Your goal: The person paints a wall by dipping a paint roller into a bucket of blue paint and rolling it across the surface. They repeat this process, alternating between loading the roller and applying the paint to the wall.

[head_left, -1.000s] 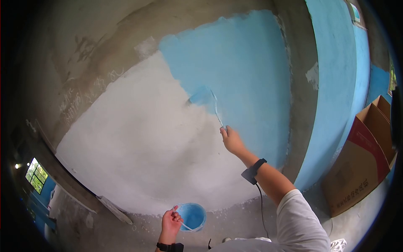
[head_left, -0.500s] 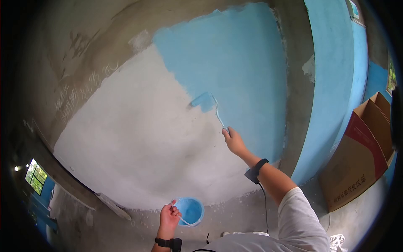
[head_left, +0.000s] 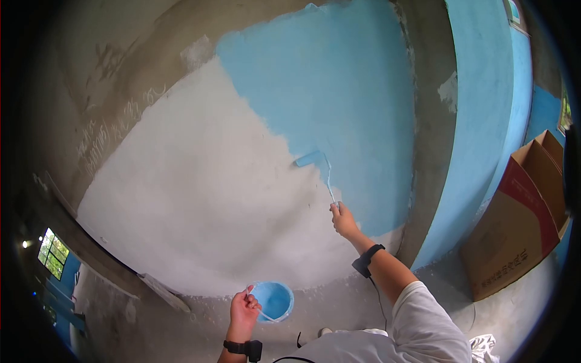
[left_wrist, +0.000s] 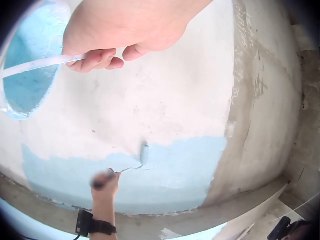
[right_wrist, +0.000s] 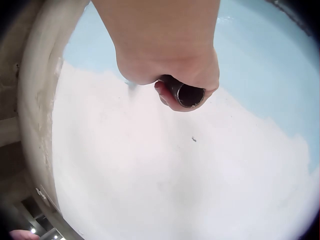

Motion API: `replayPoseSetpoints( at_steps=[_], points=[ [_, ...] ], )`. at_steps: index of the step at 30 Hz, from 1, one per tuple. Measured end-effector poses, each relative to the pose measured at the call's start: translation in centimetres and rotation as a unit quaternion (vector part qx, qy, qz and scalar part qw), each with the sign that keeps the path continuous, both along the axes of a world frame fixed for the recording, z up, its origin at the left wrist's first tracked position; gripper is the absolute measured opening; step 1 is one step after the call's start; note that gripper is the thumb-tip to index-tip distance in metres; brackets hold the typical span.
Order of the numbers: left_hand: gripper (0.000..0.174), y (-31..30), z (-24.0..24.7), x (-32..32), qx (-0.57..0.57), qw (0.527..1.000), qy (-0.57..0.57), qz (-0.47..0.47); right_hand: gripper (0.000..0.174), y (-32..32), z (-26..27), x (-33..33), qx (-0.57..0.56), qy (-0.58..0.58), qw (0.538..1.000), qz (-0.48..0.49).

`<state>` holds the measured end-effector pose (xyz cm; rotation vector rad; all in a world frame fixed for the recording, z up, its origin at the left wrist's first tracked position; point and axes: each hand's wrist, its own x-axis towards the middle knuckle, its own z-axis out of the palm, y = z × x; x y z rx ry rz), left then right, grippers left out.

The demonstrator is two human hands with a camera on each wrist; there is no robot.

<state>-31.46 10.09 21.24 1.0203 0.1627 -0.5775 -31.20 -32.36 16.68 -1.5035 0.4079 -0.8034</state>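
Observation:
My right hand (head_left: 345, 220) grips the handle of a paint roller (head_left: 308, 158) in the head view. The blue roller sleeve lies on the wall, where blue paint (head_left: 339, 78) borders the white part (head_left: 200, 181). In the right wrist view, the fingers wrap the dark handle (right_wrist: 191, 96), whose hollow end faces the camera. Low in the head view, my left hand (head_left: 243, 311) holds the white bail handle (left_wrist: 40, 63) of a paint bucket (head_left: 292, 302). Blue paint coats the bucket's inside. The left wrist view shows that handle running into curled fingers.
A tall open cardboard box (head_left: 514, 236) stands at the right, beside a light-blue wall (head_left: 481, 91). Bare concrete (head_left: 433, 139) frames the painted panel. Below lies the grey floor (head_left: 206, 327). A cable (head_left: 380, 299) hangs from the right wrist device.
The roller and right hand have moved down and to the right along the blue edge. The left hand keeps hold of the bucket handle; the head view has shifted slightly.

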Motion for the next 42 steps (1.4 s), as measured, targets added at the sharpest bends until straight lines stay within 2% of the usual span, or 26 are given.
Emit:
replayPoseSetpoints(
  at_steps=[2,5,7,11,13,14,16,19,23,24,26,32,36,40,42],
  points=[
    [0.022,0.2,0.0,0.0,0.003,1.0,0.003,0.001,0.032,0.3,-0.8,-0.5,0.019,0.012,1.0,0.001],
    [0.022,0.6,-0.4,0.3,0.001,1.0,0.001,-0.001,0.037,-0.2,1.0,-1.6,0.018,0.029,0.999,-0.009],
    [0.022,0.9,-0.6,0.5,-0.004,1.0,0.0,-0.003,0.037,-0.7,3.6,-2.2,0.017,-0.006,1.0,0.017],
    [0.022,1.1,-0.7,0.3,-0.005,1.0,0.007,-0.003,0.038,-1.6,9.7,-2.0,-0.025,-0.054,0.998,-0.006],
    [0.022,0.8,-0.7,0.4,-0.005,1.0,0.008,-0.003,0.039,-1.8,12.6,-2.6,0.052,-0.017,0.998,-0.003],
    [0.022,0.8,-0.7,0.5,-0.006,1.0,0.012,-0.002,0.039,-2.0,11.9,-2.3,0.052,-0.012,0.999,-0.002],
    [0.021,0.6,-0.6,0.4,-0.007,1.0,0.019,-0.001,0.04,-2.2,9.2,-0.8,-0.061,0.003,0.995,-0.078],
    [0.022,0.6,0.0,0.5,0.001,1.0,0.018,0.0,0.034,-2.1,0.3,1.7,-0.039,0.002,0.997,-0.068],
    [0.021,0.5,0.0,0.6,0.003,1.0,0.022,0.003,0.033,-1.0,-2.8,-0.1,-0.019,0.043,0.997,-0.055],
    [0.021,0.5,0.0,0.6,0.007,1.0,0.021,0.003,0.033,-0.7,-1.5,-1.2,-0.02,0.046,0.997,-0.054],
    [0.021,0.9,0.1,0.7,0.005,1.0,0.023,0.001,0.036,-0.3,1.9,-3.3,0.092,0.053,0.994,0.022],
    [0.021,0.3,1.1,0.4,0.004,1.0,0.016,-0.012,0.033,-1.3,10.5,-3.6,0.021,-0.03,0.999,0.012],
    [0.021,0.4,0.5,0.9,0.002,1.0,0.014,-0.026,0.034,-1.5,17.3,-2.8,0.032,-0.047,0.998,0.024],
    [0.022,0.9,-0.1,2.5,0.003,0.998,0.041,-0.044,0.034,0.3,16.2,-1.9,0.043,-0.01,0.999,-0.005],
    [0.023,1.0,-0.6,3.3,0.013,0.998,0.038,-0.047,0.033,1.4,12.8,-2.3,0.036,0.024,0.999,-0.016]
  ],
)
